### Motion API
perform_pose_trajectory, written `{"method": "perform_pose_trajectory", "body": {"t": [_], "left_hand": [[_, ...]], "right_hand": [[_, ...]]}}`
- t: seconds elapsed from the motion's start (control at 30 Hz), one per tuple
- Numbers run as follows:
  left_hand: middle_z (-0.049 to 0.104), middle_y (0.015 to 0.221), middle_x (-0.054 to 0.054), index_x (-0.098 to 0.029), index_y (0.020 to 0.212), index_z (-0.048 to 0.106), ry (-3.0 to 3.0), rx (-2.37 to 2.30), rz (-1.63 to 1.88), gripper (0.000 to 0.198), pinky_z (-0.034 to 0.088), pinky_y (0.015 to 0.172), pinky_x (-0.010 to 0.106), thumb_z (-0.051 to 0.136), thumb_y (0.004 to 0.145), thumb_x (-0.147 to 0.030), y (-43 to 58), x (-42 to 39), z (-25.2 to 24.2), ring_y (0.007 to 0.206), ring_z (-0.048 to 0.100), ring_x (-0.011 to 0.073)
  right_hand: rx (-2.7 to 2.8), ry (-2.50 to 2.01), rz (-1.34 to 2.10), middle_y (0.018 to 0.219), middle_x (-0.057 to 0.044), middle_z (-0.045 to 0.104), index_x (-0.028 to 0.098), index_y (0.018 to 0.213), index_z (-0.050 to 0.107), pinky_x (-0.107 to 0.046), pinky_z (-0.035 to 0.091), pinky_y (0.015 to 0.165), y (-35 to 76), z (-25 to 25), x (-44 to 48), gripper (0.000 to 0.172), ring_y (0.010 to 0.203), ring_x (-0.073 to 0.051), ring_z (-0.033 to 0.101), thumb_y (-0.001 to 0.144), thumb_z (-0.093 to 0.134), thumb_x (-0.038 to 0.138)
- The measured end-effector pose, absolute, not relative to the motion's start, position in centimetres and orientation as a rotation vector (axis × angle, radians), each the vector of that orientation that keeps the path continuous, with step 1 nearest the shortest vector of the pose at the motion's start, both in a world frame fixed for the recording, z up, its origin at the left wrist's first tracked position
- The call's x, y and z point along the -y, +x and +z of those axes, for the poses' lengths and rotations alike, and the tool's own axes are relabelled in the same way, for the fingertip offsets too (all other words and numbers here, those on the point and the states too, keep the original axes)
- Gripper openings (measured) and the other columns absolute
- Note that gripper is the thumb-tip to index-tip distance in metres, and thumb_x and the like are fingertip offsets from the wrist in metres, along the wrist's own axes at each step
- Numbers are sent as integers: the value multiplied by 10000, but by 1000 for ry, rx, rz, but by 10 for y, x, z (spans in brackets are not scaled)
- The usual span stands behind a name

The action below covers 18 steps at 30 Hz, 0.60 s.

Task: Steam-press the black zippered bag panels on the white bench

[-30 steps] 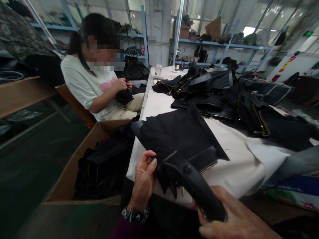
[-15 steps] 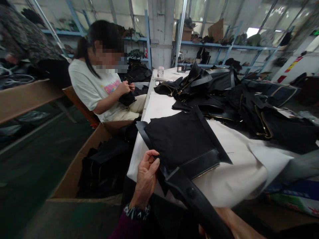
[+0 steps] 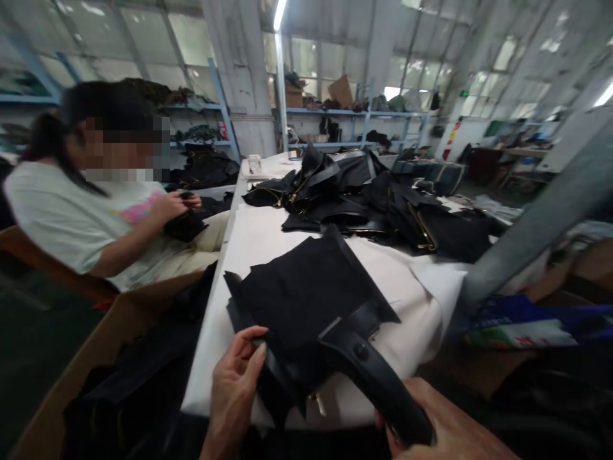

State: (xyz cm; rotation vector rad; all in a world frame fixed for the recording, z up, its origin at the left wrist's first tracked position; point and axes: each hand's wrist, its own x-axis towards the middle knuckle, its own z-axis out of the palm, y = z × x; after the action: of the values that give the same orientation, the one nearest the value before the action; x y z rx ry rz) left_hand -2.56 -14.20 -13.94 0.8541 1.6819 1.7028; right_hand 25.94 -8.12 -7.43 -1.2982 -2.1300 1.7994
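Observation:
A black fabric panel (image 3: 297, 287) with a shiny leather-like border lies on the white-covered table, its near edge hanging towards me. My left hand (image 3: 237, 377) pinches that panel's near left edge between thumb and fingers. A gold zipper pull (image 3: 318, 405) dangles from its lower side. My right hand (image 3: 431, 421) is wrapped round the grip of a black curved hand-held tool (image 3: 378, 377) with a round button. The tool's wide head is over the panel's lower right part and hides some of the zipper edge; whether it touches cannot be told.
Black zippered pieces (image 3: 354, 191) are heaped farther back on the white table (image 3: 249, 223). A seated person (image 3: 90, 204) handles dark fabric at left. Beside the table stands a cardboard box (image 3: 110, 326) of black pieces. A grey post (image 3: 536, 217) slants at right.
My view has swung right, shifting the scene left. The tool has come up over the panel's zipper edge, and more of my right hand shows. My left hand keeps its pinch.

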Motion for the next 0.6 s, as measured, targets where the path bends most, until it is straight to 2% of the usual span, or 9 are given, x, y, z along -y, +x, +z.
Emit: {"method": "perform_pose_trajectory", "body": {"t": [0.1, 0.2, 0.27, 0.33, 0.43, 0.6], "left_hand": [[469, 600, -49, -207, 1135, 586, 1314, -2198, 1421, 363, 374, 512, 244, 540, 838, -411, -27, 125, -122, 524, 456, 136], [577, 818, 58, -145, 1157, 613, 1960, -2492, 1103, 367, 479, 682, 356, 468, 882, -340, -10, 97, -106, 767, 561, 232], [591, 1034, 121, -128, 1145, 628, 2311, -2347, 973, 340, 489, 840, 412, 455, 897, -283, 13, 75, -104, 985, 550, 275], [589, 1146, 128, -141, 1137, 636, 2499, -2084, 860, 305, 472, 934, 420, 473, 895, -230, 39, 54, -111, 1082, 536, 269], [613, 1164, 130, -145, 1131, 644, 2578, -1953, 719, 291, 467, 954, 457, 490, 885, -175, 71, 31, -134, 1116, 541, 290], [614, 1154, 143, -122, 1149, 630, 2600, -2023, 884, 299, 475, 945, 481, 497, 884, -159, 81, 23, -164, 1128, 533, 310]], "right_hand": [[1909, -1315, 1795, 770, -5, 610, 153, 947, 611, -237, 432, 586, 287, -74, 82, 415, 685, -163, 564, 668, 722, 440], [1741, -1315, 1803, 632, 27, 557, 147, 891, 594, -206, 380, 485, 309, -80, 83, 425, 538, -118, 509, 653, 713, 477], [1648, -1304, 1845, 523, 54, 509, 151, 859, 573, -194, 336, 420, 319, -87, 83, 444, 432, -96, 451, 647, 695, 521], [1575, -1310, 1871, 443, 73, 477, 158, 865, 550, -186, 308, 378, 326, -93, 82, 448, 361, -90, 418, 662, 677, 537], [1518, -1317, 1862, 415, 64, 496, 154, 864, 534, -179, 313, 358, 333, -96, 79, 427, 338, -93, 434, 680, 678, 512], [1481, -1286, 1901, 412, 60, 513, 139, 881, 537, -162, 313, 337, 333, -95, 69, 409, 326, -81, 429, 696, 692, 470]]}}
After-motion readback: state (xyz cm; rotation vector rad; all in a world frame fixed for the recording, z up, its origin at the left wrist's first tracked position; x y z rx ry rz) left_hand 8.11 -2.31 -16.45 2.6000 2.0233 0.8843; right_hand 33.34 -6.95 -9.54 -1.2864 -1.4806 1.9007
